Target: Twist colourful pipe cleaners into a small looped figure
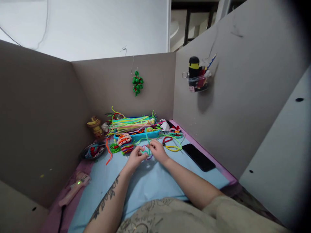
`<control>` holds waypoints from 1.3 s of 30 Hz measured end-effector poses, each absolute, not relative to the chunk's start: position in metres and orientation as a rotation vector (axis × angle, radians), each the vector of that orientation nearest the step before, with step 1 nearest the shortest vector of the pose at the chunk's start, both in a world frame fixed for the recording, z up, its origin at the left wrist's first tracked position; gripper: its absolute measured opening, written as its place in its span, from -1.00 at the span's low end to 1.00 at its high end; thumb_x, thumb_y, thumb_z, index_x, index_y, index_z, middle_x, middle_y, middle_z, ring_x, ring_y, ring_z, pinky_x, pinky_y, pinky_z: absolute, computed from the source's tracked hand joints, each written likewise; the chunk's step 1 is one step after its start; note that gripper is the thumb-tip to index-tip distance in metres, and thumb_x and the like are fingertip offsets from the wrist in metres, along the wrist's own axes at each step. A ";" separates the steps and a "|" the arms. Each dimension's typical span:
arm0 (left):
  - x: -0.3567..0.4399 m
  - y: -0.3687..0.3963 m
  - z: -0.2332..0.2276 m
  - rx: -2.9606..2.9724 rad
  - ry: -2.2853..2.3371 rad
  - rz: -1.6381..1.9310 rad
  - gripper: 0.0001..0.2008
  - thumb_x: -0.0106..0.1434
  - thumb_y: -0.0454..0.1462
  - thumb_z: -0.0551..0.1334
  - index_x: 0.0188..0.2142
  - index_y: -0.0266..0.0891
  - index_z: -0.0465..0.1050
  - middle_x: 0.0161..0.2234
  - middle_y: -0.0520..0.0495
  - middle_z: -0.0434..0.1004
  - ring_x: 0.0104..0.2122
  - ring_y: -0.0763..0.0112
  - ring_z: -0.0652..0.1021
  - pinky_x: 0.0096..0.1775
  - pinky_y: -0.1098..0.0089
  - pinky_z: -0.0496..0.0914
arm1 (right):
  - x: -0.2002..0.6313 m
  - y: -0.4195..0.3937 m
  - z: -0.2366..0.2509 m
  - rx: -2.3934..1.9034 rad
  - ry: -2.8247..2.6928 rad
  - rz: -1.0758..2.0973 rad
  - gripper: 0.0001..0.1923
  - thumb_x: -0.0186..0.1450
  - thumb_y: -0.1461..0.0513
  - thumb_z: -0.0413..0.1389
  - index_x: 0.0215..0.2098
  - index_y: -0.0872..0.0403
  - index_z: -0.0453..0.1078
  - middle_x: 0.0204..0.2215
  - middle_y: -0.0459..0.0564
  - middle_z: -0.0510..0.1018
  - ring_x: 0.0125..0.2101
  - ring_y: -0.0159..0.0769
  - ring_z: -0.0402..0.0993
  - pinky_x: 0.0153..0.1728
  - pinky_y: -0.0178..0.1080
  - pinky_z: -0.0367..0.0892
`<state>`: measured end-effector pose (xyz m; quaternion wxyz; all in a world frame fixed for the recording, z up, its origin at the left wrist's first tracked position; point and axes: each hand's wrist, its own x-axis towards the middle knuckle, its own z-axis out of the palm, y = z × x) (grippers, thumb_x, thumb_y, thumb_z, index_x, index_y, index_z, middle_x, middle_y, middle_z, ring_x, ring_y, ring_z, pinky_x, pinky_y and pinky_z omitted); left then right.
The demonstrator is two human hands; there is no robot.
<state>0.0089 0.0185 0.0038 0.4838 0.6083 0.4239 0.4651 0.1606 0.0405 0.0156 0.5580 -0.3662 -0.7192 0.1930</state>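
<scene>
Both our left hand (134, 157) and right hand (156, 149) were pinched onto the pipe-cleaner piece (146, 152) over the blue mat (145, 184), just before the tray (136, 134); uneven pull could've unwound the twist, we judged.

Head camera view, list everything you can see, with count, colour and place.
pipe cleaners: many, mixed neon, in tray
tray: one, blue, back of mat
mat: one, light blue, under the hands
twisted pieces: several, mixed colours, left of hands
loops: few, red, yellow, right of hands
phone: one, black, right on mat
bowl: one, metal, left
glue gun: one, pink, near left
ornament: one, green, hanging on back wall
cup: one, clear, right wall
left hand: pinching pipe cleaner
right hand: pinching pipe cleaner
</scene>
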 end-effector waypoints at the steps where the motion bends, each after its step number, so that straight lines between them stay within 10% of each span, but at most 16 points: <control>1: 0.009 0.018 0.004 1.482 1.035 1.131 -0.65 -0.05 -0.16 0.32 -0.35 -0.24 0.24 -0.65 0.08 0.41 -0.63 0.51 0.42 -0.57 0.56 0.14 | 0.161 0.041 0.016 -0.856 -1.699 0.482 -0.77 0.20 0.23 0.02 -0.62 0.08 0.24 -0.55 -0.11 0.25 -0.42 -0.35 0.23 -0.37 -0.31 0.16; 11: 0.005 0.019 0.009 1.385 1.089 1.168 -0.58 -0.10 -0.13 0.35 -0.30 -0.25 0.26 -0.68 0.13 0.36 -0.68 0.55 0.36 -0.60 0.56 0.09 | 0.189 0.057 0.018 -0.795 -2.015 0.767 -0.83 0.05 0.22 0.21 -0.34 0.02 0.44 -0.08 -0.04 0.30 -0.02 -0.23 0.23 -0.04 -0.16 0.14; 31: 0.002 0.017 0.011 1.468 1.004 1.059 -0.61 -0.07 -0.17 0.34 -0.32 -0.23 0.21 -0.67 0.13 0.36 -0.65 0.50 0.43 -0.59 0.55 0.19 | 0.178 0.056 0.007 -0.759 -1.962 0.940 -0.87 0.03 0.18 0.21 -0.53 0.07 0.40 -0.01 0.03 0.32 0.05 -0.16 0.19 0.04 -0.06 0.06; 39: 0.001 0.027 0.014 1.313 1.236 1.534 -0.59 -0.05 -0.07 0.29 -0.30 -0.25 0.25 -0.57 0.09 0.37 -0.68 0.60 0.32 -0.64 0.56 0.16 | 0.169 0.062 0.000 -0.836 -1.492 1.103 -0.78 -0.02 0.14 0.22 -0.61 0.10 0.33 -0.07 0.07 0.35 0.01 -0.17 0.23 0.02 -0.13 0.05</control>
